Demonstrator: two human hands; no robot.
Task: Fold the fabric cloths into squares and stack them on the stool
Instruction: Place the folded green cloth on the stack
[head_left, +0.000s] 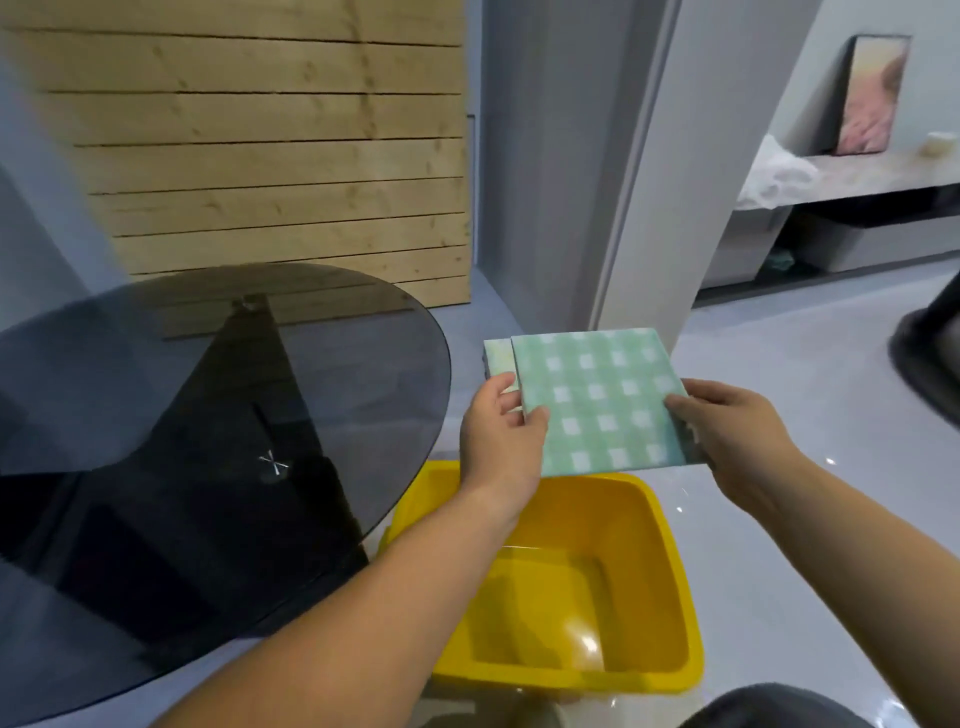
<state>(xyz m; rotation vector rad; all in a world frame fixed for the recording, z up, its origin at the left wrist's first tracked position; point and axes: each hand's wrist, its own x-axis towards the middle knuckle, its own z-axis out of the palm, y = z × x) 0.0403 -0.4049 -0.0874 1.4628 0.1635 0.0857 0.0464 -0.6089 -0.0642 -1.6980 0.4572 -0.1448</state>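
Yellow tub sits right below, beside the dark round glass table. Just past it, both hands hold a folded green checked cloth flat. The left hand pinches its left edge and the right hand grips the right edge. A yellowish cloth peeks out underneath.

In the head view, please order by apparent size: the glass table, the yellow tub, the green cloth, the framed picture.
Largest first:
glass table
yellow tub
green cloth
framed picture
The picture is far away, so its true size is unsure.
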